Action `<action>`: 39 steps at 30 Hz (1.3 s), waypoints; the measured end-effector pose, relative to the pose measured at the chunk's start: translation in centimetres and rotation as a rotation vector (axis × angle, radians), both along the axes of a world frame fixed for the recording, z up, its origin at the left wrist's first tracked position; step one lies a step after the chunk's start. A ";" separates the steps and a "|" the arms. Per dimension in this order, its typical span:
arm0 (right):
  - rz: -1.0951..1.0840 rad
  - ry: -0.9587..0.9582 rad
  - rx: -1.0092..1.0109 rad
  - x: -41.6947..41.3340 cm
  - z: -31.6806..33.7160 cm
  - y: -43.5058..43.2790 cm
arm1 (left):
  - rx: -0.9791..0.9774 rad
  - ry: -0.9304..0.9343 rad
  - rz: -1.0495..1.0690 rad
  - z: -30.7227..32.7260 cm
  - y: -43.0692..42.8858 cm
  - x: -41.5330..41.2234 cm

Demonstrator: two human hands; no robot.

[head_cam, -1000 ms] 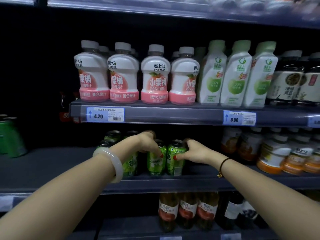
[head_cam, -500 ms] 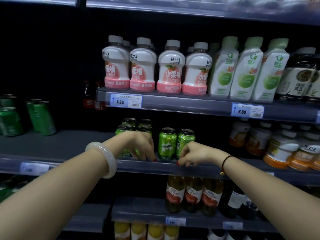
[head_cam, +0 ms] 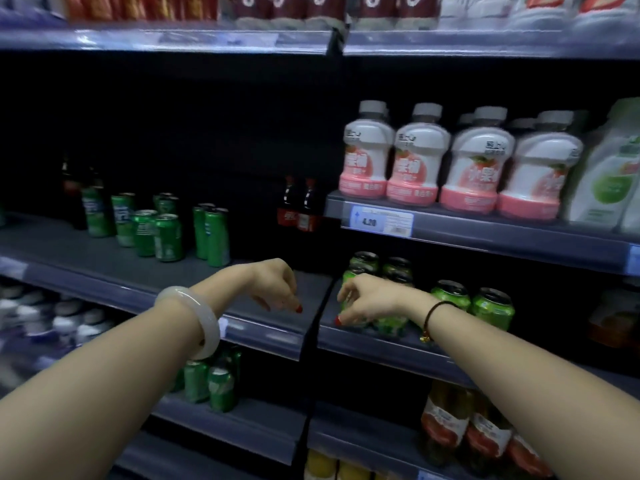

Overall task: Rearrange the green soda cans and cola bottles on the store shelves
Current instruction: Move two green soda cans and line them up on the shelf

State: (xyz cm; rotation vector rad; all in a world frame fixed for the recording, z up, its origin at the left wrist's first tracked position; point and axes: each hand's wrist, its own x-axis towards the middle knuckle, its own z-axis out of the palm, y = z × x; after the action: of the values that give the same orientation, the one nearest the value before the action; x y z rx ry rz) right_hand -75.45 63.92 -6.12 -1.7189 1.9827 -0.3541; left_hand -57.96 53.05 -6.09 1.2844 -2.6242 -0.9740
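Two cola bottles [head_cam: 298,206] stand behind the empty left grip [head_cam: 275,285].

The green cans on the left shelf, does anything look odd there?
Yes: the green soda cans stand upright but scattered in uneven clumps, not rows, and two cola bottles sit alone to their right. Nothing spilled.

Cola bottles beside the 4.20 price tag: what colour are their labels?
Red, on the dark cola bottles; the head view shows it best.

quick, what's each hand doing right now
Left hand: open, fingers hanging loose, holds nothing.
Right hand: open, loose, in front of the light green cans, gripping none.
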 end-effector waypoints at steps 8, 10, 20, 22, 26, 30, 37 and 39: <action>0.061 -0.027 -0.071 10.3 0.1 -9.3 | -0.004 0.021 0.149 0.4 -7.7 12.2; 0.073 -0.030 -0.096 13.1 -0.1 -11.7 | -0.020 0.014 0.168 0.5 -9.8 15.3; 0.169 0.005 -0.173 25.3 -0.7 -22.0 | -0.093 0.019 0.277 0.6 -18.2 28.5; 0.160 0.013 -0.195 26.6 -0.3 -23.7 | -0.105 0.049 0.296 0.6 -19.6 29.7; 0.123 0.041 -0.210 28.4 0.3 -27.2 | -0.088 0.102 0.319 0.5 -22.6 31.5; 0.082 0.039 -0.208 29.4 0.1 -30.5 | -0.094 0.106 0.328 0.1 -26.4 32.9; -0.040 0.010 -0.203 28.3 -0.5 -36.7 | -0.119 0.048 0.263 0.7 -33.6 32.4; -0.076 0.003 -0.179 28.0 -0.6 -38.2 | -0.122 0.038 0.238 0.8 -35.4 32.1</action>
State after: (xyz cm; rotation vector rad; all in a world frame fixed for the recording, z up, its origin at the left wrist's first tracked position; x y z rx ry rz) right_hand -47.50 25.73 -6.69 -1.7540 2.0770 -0.5706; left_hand -25.85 17.62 -5.25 1.4875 -2.3904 -0.7809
